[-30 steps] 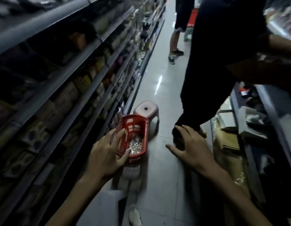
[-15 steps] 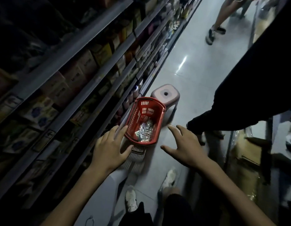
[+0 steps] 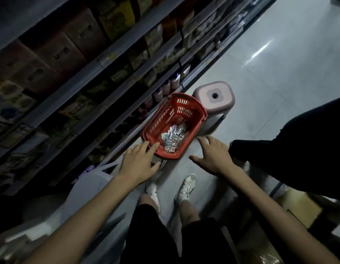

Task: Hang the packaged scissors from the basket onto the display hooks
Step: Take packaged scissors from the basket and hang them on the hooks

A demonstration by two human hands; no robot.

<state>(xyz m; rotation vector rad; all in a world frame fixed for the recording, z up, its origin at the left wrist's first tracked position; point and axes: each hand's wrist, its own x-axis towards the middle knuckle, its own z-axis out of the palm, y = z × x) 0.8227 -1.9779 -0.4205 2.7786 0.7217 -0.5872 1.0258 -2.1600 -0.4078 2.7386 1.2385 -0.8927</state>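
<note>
The left hand (image 3: 139, 162), spread and empty at the near rim of the red basket (image 3: 184, 109), should dip in and pinch one pack of the packaged scissors (image 3: 172, 137), heaped on its bottom with their long axis near-left to far-right, tips unclear, while the right hand (image 3: 213, 156), also wide and empty, steadies the basket.

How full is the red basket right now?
Nearly empty: the red basket holds only a small pile of shiny packages on its floor, and its slotted walls are bare above them.
</note>
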